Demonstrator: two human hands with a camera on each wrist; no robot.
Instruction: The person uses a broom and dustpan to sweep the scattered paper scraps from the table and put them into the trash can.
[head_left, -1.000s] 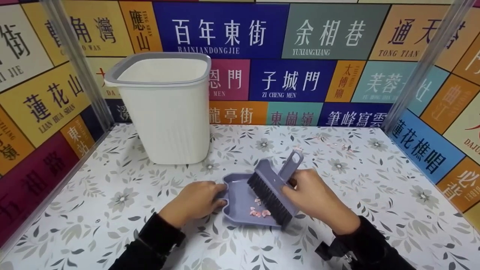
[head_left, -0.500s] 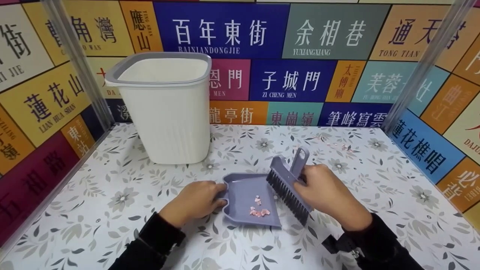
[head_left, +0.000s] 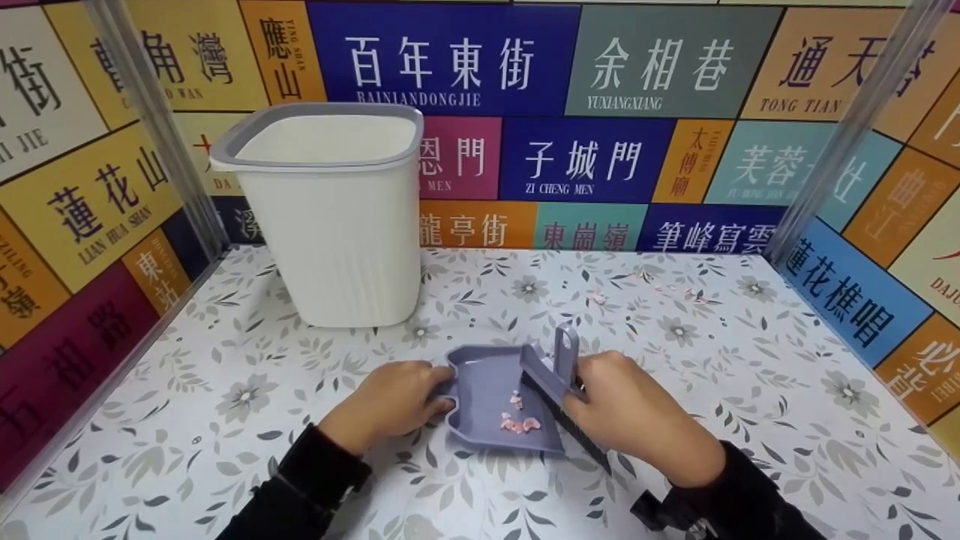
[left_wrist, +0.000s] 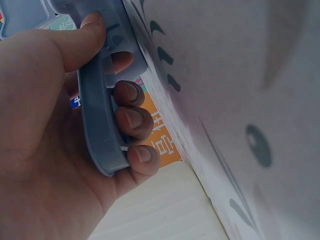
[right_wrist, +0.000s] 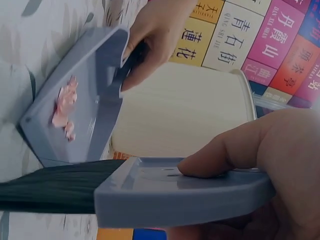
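Your left hand has its fingers curled round the handle of the greyish-purple dustpan, with the thumb laid along the top where the handle meets the pan. The dustpan sits on the floral worktop in front of you, its open lip facing right. Inside it, toward your side and close to that lip, lies a small cluster of pink scraps, with a few more pieces just beyond them. Your right hand grips the matching brush, thumb pressed on the flat of its head and the looped end of its handle standing up beside your knuckles. The dark bristles slant along the lip, the brush's far end overlapping the pan's far corner in the head view; you cannot tell from here whether they touch the pan. More pink bits are scattered on the worktop farther back, beyond the brush and toward the right. The white bin with a grey rim stands upright behind the dustpan to your left, near the back wall of coloured panels with Chinese lettering.
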